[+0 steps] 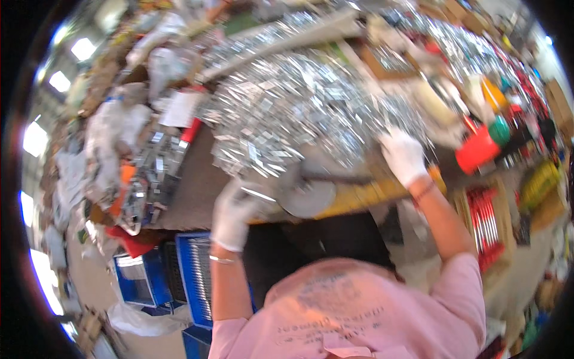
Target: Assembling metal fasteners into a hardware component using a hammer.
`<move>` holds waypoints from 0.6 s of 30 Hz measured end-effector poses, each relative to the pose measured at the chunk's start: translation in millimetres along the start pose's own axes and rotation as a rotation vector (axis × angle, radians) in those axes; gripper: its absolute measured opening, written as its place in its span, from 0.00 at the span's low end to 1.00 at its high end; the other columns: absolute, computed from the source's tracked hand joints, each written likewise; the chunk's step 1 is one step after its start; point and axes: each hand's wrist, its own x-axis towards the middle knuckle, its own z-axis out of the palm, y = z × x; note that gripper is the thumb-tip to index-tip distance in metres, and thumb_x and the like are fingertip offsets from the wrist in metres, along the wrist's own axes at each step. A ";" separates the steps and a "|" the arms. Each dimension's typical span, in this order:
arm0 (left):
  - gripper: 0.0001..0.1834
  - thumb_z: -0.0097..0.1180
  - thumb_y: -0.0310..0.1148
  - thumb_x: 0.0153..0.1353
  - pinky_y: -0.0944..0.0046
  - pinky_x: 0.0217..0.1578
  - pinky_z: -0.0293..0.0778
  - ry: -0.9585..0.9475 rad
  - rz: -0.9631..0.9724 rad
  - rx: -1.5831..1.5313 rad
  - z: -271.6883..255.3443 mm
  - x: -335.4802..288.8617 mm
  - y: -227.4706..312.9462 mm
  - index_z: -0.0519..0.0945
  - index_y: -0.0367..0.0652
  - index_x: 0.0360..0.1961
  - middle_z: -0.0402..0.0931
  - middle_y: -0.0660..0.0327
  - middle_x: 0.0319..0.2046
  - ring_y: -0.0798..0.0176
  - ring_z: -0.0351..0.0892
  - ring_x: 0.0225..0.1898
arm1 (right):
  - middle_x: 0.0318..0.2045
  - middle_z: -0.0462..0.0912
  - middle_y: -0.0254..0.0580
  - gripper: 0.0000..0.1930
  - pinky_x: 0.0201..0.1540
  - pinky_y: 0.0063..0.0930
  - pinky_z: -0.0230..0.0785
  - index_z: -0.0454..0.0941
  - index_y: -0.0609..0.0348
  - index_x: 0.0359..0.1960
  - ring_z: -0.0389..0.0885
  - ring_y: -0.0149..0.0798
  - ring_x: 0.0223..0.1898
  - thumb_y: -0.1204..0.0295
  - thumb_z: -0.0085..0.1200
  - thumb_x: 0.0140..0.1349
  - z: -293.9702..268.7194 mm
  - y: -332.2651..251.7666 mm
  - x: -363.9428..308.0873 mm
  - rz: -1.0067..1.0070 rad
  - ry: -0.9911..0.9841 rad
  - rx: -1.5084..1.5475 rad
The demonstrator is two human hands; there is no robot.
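My left hand (232, 216), in a white glove, is near the table's front edge. Its fingers are closed on a thin shiny metal strip (258, 194). To its right sits a round grey disc (311, 198), with a dark bar (338, 178) just behind it. My right hand (402, 157), also white-gloved, reaches to the right side of a large pile of small shiny metal pieces (281, 107). Its fingers are bent against the pieces, and motion blur hides what they hold, if anything.
Yellow edging (365, 196) runs along the table front. A red container (477, 149) stands at the right. Metal parts (158, 161) lie at the left. Blue crates (194, 275) stand below, and a wooden box of red parts (485, 221) is at lower right.
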 end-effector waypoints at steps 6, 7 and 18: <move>0.08 0.68 0.25 0.65 0.66 0.43 0.83 -0.180 0.162 0.241 45.2 -5.2 -19.4 0.88 0.39 0.45 0.88 0.63 0.38 0.72 0.85 0.39 | 0.35 0.78 0.43 0.01 0.39 0.46 0.81 0.82 0.50 0.31 0.85 0.49 0.38 0.73 0.60 0.61 -6.2 4.2 -2.1 -0.147 0.022 -0.010; 0.08 0.67 0.25 0.65 0.66 0.44 0.82 -0.191 0.145 0.225 47.2 -6.2 -19.1 0.87 0.39 0.45 0.88 0.62 0.38 0.71 0.86 0.39 | 0.36 0.78 0.43 0.01 0.39 0.46 0.81 0.82 0.51 0.31 0.85 0.49 0.38 0.73 0.60 0.61 -4.6 5.1 -0.4 -0.161 0.016 -0.002; 0.08 0.70 0.28 0.64 0.59 0.43 0.82 -0.057 0.389 0.489 39.0 8.0 -34.1 0.87 0.42 0.43 0.85 0.55 0.37 0.55 0.87 0.38 | 0.35 0.85 0.39 0.09 0.36 0.32 0.80 0.83 0.57 0.40 0.89 0.42 0.33 0.85 0.65 0.61 -44.3 -26.7 -4.6 0.100 0.395 0.505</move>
